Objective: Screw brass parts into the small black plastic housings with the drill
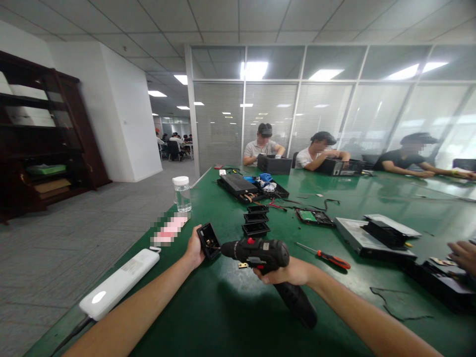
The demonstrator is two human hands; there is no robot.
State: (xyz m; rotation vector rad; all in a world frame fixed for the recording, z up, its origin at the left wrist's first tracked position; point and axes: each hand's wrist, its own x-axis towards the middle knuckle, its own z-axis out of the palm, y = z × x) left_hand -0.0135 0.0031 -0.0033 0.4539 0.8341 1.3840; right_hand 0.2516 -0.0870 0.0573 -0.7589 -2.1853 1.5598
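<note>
My left hand (194, 249) is closed on a small black open-topped box (209, 241), tilted so that its inside faces right. Some brassy bits show in the box. In my right hand (284, 272) is a black cordless drill (260, 254) with red accents, gripped by its handle. The drill's bit points left and reaches the box's opening; whether it touches a screw inside is too small to tell. Under the drill lies a small gold-coloured metal piece (243, 266). Several similar black boxes (256, 228) stand in a row just beyond the drill.
An orange-and-black screwdriver (333, 259) lies right of the drill. Farther right are a silver metal case (366, 238) and a green circuit board (308, 216). A white power strip (121, 282) and a water bottle (182, 194) line the left edge. Co-workers (263, 146) sit across the table.
</note>
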